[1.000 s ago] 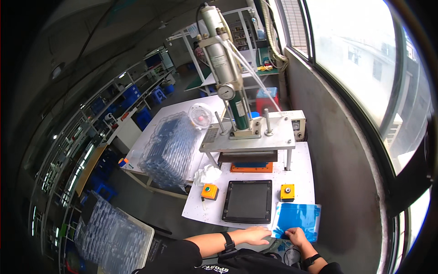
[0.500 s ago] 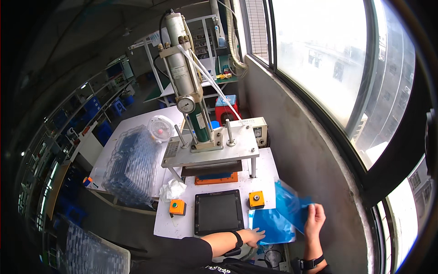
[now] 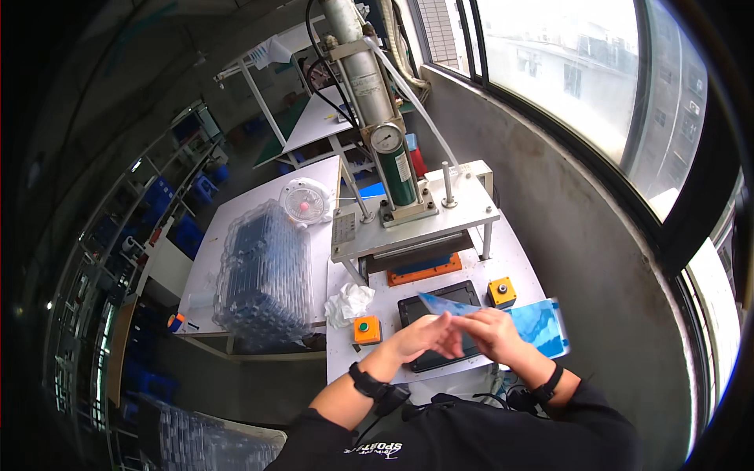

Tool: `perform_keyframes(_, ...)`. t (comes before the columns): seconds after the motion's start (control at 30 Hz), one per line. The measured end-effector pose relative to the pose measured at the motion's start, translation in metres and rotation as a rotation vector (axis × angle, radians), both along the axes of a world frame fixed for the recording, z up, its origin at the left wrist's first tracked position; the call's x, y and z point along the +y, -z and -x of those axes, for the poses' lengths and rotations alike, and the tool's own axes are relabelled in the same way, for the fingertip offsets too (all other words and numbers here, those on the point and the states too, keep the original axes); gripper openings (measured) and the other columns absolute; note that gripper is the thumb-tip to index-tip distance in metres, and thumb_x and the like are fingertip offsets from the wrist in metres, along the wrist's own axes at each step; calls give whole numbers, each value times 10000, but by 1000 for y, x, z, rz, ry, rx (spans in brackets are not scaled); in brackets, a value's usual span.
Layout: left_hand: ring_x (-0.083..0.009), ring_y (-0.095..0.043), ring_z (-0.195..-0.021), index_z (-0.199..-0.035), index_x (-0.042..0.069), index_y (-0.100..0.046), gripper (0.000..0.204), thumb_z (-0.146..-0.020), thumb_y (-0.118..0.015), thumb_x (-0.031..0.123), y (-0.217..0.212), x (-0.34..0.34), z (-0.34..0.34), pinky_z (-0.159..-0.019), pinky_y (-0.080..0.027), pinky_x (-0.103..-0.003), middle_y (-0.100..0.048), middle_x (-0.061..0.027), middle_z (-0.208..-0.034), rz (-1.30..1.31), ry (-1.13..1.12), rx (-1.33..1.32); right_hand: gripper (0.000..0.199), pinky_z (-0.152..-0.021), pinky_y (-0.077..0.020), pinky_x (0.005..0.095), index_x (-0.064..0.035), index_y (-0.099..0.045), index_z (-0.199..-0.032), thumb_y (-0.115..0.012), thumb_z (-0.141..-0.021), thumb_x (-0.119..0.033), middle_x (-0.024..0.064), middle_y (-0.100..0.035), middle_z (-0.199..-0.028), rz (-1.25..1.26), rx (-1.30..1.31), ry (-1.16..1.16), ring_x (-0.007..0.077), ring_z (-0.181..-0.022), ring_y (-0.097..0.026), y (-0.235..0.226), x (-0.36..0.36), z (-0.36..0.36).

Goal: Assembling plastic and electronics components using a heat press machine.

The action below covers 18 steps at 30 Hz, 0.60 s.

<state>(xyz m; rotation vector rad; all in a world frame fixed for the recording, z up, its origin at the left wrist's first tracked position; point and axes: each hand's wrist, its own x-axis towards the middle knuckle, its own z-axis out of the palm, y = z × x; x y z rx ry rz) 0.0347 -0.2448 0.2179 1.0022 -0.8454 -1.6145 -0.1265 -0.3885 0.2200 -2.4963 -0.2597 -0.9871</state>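
my left hand (image 3: 424, 336) and right hand (image 3: 488, 333) meet over the black tray (image 3: 440, 314) on the press table (image 3: 518, 259), both pinching a thin blue plastic sheet (image 3: 448, 306) held just above it, between the orange button box (image 3: 367, 330) and the yellow one (image 3: 502, 292).

Your hands (image 3: 459, 334) are meeting over the tray (image 3: 440, 314) at the worktop's (image 3: 514, 251) front edge, btwn two button boxes (image 3: 367, 330). Press (image 3: 412, 228) is standing behind; crumpled tissue (image 3: 349, 302) is lying at left edge; film stack (image 3: 542, 326) is lying at right edge.
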Motion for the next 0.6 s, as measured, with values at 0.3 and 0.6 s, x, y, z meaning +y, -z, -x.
perform_keyframes(0.3, -164, -642, -803, -924, 12, -582, 183, -950, -538, 188, 27, 137, -21, -771, -516, -291, -648, -77, -833, 26, -573, 96, 261, -705, -511, 372, -22, -615, -1100, -610, -860, -124, 149, -662, -906, -369, 293, -329, 323, -810, -641, 24, 101, -82)
perform_keyframes(0.6, -118, -616, -816, -939, -1, -607, 145, -939, -533, 123, 32, 123, -14, -769, -487, -252, -639, -33, -815, 80, -530, -497, 229, -633, -481, 307, 11, -636, -912, -605, -905, -216, 98, -653, -738, -561, 589, -328, 168, -684, -626, 12, 95, -90)
